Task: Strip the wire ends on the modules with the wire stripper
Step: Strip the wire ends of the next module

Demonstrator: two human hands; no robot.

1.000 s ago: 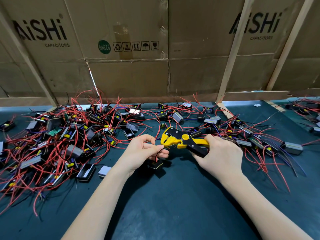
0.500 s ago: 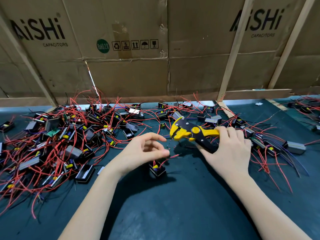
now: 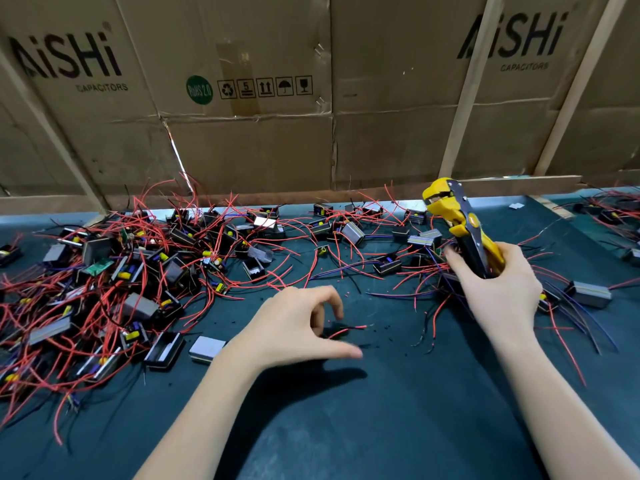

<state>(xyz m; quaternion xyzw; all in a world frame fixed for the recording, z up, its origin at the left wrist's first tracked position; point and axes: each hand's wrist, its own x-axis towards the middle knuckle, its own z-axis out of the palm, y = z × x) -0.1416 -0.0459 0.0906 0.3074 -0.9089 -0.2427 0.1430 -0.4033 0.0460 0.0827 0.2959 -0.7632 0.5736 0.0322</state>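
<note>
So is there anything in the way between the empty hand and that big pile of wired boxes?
Nothing visible blocks it. The left hand hovers over bare mat, holding nothing. The pile of modules lies just to its left, with only loose red wires trailing across the gap. The right hand holds the wire stripper raised, off to the other side.

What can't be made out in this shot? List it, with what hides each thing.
- Head view: the module that the left hand hovers over is hidden under the palm; only its red wire shows.
- Handles of the wire stripper are covered by the right hand.
- Whether any wire end in the module pile is stripped: too small, tangled.
- Modules at far right are cut off by the frame edge.
</note>
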